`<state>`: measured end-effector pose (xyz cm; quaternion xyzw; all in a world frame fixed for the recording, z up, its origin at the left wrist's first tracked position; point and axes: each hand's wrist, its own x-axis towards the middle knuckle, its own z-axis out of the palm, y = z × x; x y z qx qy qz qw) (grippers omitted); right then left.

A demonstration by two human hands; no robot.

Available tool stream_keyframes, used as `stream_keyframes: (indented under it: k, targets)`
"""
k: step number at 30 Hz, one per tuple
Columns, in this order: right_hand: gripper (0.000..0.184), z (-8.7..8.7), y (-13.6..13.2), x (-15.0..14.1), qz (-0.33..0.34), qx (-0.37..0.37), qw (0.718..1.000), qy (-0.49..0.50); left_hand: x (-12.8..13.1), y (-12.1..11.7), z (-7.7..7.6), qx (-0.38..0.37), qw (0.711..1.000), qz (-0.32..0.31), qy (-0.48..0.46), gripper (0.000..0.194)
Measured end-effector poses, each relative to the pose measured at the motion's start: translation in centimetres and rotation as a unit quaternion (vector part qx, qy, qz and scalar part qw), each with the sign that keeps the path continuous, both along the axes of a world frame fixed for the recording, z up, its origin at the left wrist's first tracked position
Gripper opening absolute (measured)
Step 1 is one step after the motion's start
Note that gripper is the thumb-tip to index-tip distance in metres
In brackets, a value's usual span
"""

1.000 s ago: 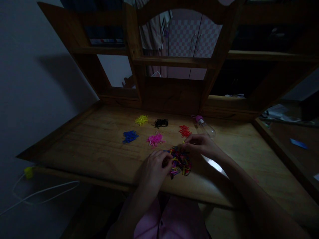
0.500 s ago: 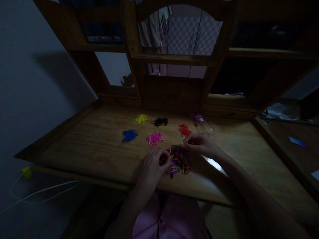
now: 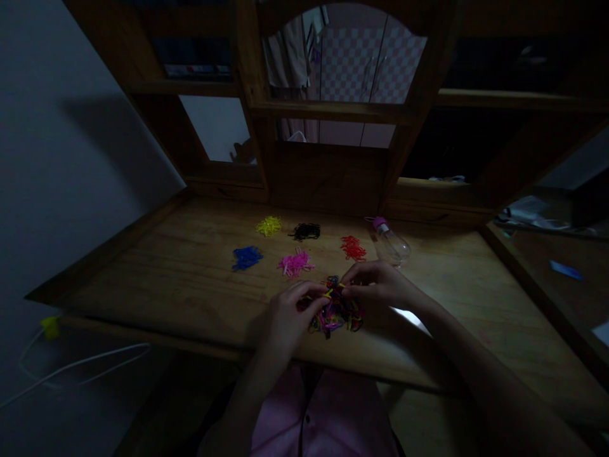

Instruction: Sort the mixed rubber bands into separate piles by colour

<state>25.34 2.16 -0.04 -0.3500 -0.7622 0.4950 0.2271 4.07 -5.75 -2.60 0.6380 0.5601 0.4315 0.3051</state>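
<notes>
A mixed heap of small coloured rubber bands lies near the front edge of the wooden desk, between my two hands. My left hand is pinched at the heap's left side, a yellow rubber band at its fingertips. From the right, my right hand pinches over the heap, with a bit of yellow band at its fingertips too; whether both hold the same band I cannot tell. Beyond them lie single-colour piles: pink bands, blue bands, yellow bands, black bands and red bands.
A clear bulb-shaped bottle with a purple cap lies behind my right hand. Wooden shelving rises at the desk's back. A white cable with a yellow plug hangs at the left, below the desk edge.
My left hand has gone from hovering at the heap's left to pinching a yellow band, fingertips further right. My right hand has shifted slightly left and down, so the fingertips are closer together.
</notes>
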Motion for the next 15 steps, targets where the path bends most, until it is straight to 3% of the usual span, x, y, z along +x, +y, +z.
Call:
stream_keyframes:
  k: [9,15]
  targets:
    - [0.028,0.22,-0.34,-0.40,0.014,-0.009,1.000,0.020,0.05,0.02,0.16,-0.013,0.999,0.000,-0.047,0.016]
    - [0.029,0.08,-0.70,-0.82,-0.002,-0.079,0.994,0.079,0.37,-0.06,0.61,-0.016,0.991,-0.015,-0.128,0.016]
